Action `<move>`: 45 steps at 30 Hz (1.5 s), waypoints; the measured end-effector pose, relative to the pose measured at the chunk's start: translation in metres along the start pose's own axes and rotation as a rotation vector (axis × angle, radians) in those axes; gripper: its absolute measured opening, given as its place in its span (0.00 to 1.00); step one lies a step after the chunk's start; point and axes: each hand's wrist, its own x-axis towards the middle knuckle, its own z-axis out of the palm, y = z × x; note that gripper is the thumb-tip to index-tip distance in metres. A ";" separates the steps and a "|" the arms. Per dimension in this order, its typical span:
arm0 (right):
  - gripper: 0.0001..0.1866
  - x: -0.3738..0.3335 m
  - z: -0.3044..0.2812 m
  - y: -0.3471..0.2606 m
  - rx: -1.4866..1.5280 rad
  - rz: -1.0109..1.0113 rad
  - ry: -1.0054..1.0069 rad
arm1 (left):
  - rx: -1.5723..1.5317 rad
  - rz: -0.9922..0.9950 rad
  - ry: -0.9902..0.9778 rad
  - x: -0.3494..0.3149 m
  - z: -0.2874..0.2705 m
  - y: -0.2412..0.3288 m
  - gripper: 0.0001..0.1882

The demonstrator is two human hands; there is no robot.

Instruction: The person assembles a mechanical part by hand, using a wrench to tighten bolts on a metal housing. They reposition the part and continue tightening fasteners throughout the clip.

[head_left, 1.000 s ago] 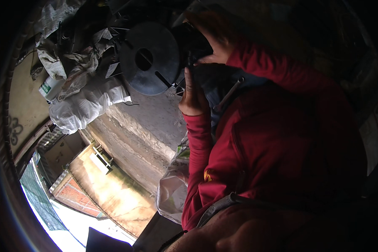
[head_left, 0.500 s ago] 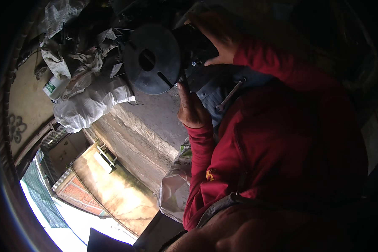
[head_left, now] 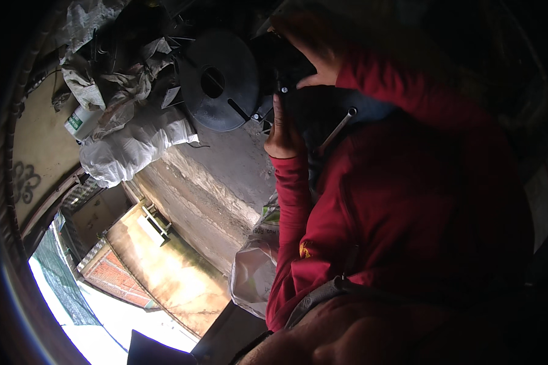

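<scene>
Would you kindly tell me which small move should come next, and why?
Perhaps rest the index fingertip of the left hand on the small shiny fastener: the finger points close to it, the right hand is spread near the dark part beyond, and the wrench lies apart from both.

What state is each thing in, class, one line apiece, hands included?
Left hand, index finger extended; grip unclear.
Right hand, thumb and fingers apart; grip unclear.
Dark slotted disc, face uncovered.
Wrench, lying free of both hands.
White bag, mouth open.
White container, partly hidden; cap not visible.
White plastic bundle, crumpled.
</scene>
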 end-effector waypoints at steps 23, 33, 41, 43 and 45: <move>0.69 0.000 0.003 0.003 -0.015 -0.046 0.088 | 0.121 0.091 -0.059 0.004 -0.013 -0.013 0.33; 0.68 -0.003 0.005 0.010 -0.058 -0.011 0.036 | 0.089 0.189 -0.050 0.013 -0.016 -0.021 0.34; 0.66 -0.002 -0.002 0.007 -0.058 -0.029 0.028 | 0.102 0.278 -0.100 0.025 -0.029 -0.031 0.34; 0.66 -0.001 -0.005 0.004 -0.069 -0.012 -0.006 | 0.060 0.280 -0.055 0.022 -0.032 -0.027 0.33; 0.67 -0.001 -0.005 0.007 -0.090 -0.019 0.003 | 0.049 0.297 -0.122 0.029 -0.037 -0.023 0.33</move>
